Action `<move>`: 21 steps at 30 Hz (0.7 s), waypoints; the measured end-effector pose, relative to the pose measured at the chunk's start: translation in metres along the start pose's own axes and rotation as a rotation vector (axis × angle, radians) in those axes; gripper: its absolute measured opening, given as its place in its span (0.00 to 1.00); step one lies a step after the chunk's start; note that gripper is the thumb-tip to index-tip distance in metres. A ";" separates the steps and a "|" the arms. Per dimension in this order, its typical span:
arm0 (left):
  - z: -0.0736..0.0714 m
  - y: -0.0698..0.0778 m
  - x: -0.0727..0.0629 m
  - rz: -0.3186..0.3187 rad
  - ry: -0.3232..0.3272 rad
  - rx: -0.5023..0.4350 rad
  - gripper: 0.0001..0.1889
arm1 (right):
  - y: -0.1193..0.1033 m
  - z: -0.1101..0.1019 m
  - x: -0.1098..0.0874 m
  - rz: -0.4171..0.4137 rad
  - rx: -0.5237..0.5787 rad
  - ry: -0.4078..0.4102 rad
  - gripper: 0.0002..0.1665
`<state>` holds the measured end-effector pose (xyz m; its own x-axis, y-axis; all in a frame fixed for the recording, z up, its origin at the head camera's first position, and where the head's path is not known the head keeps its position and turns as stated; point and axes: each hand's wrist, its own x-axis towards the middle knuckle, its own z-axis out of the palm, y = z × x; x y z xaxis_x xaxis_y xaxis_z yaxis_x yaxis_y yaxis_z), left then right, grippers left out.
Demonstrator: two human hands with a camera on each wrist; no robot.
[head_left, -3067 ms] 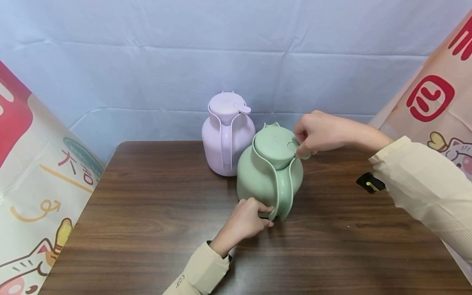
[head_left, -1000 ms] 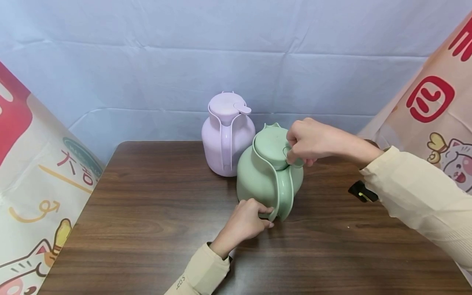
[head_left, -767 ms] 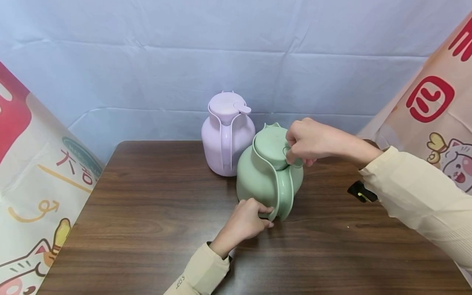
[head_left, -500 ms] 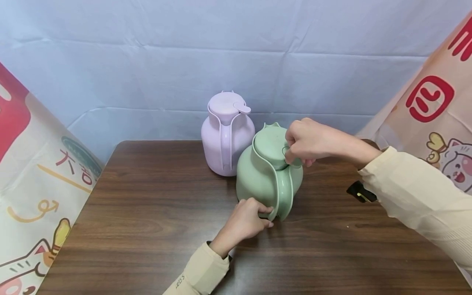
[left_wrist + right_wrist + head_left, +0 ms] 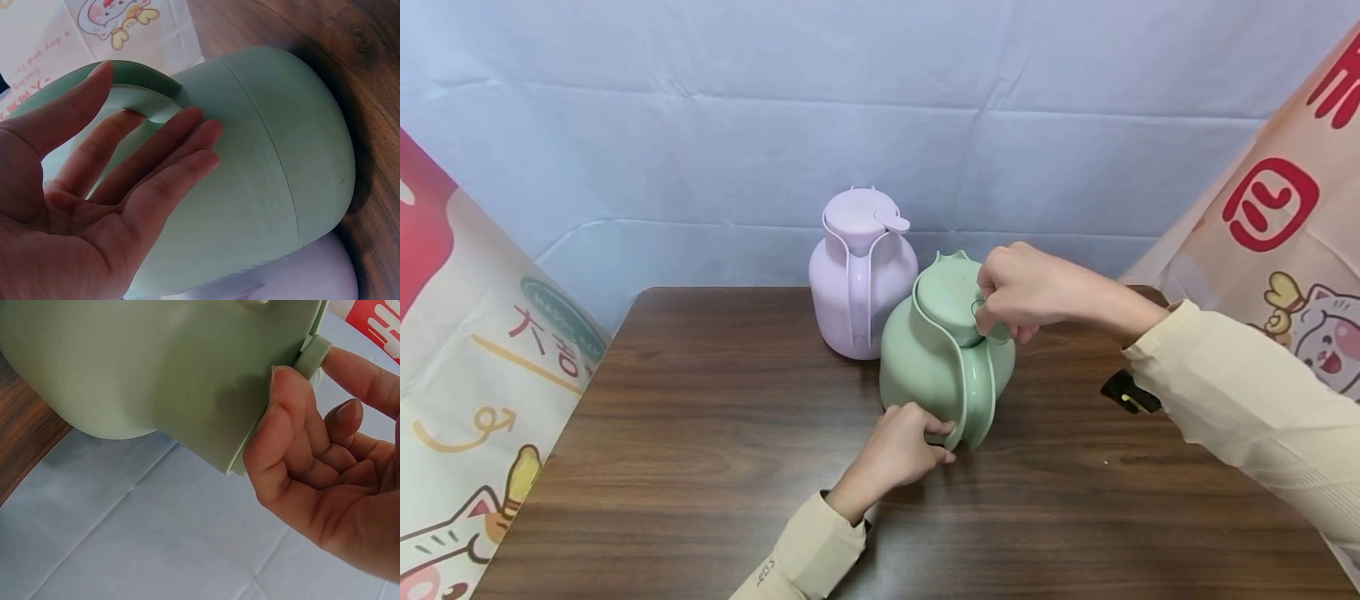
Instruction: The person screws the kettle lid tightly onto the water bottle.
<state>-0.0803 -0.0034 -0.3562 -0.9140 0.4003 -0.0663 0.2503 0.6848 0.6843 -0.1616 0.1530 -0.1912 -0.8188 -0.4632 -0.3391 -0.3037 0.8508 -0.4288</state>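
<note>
A green thermos jug (image 5: pixel 913 362) stands on the table, its handle (image 5: pixel 978 387) facing me. My left hand (image 5: pixel 901 446) holds the lower end of that handle between thumb and index finger. In the left wrist view the index finger (image 5: pixel 100 147) reaches inside the handle, while the other fingers extend beside the body. At the lid (image 5: pixel 949 296), my right hand (image 5: pixel 1026 287) has its fingers curled and pinches the small lever (image 5: pixel 314 356). Seen from the head, that hand covers much of the lever. The lid is seated in the jug's neck.
Just behind and left of the green jug stands a purple thermos jug (image 5: pixel 891 287), its lever pointing right. The brown wooden table (image 5: pixel 715 467) ends at a pale blue cloth backdrop (image 5: pixel 737 150). Printed cloths (image 5: pixel 482 400) hang at both sides.
Since the earliest frame, my right hand has shifted slightly left and nearer, and the lid lever has turned toward the handle. Over the last second, the hands have hardly moved.
</note>
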 end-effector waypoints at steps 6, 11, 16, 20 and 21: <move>0.000 0.000 -0.001 0.005 -0.001 0.003 0.15 | -0.001 0.000 0.000 0.013 -0.013 0.002 0.09; 0.001 -0.001 0.000 -0.002 -0.003 -0.006 0.14 | -0.001 0.000 -0.001 0.018 -0.046 0.010 0.13; 0.000 -0.002 0.000 -0.010 -0.009 -0.020 0.15 | -0.001 0.001 -0.002 0.010 -0.051 -0.002 0.15; -0.001 -0.003 -0.001 -0.008 -0.017 -0.023 0.16 | -0.001 0.001 -0.002 0.008 -0.053 -0.009 0.15; -0.002 -0.003 -0.001 -0.009 -0.018 -0.024 0.16 | -0.001 0.001 -0.002 0.004 -0.056 -0.008 0.15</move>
<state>-0.0807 -0.0071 -0.3569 -0.9100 0.4057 -0.0853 0.2346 0.6735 0.7010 -0.1589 0.1531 -0.1908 -0.8158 -0.4621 -0.3477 -0.3279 0.8649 -0.3801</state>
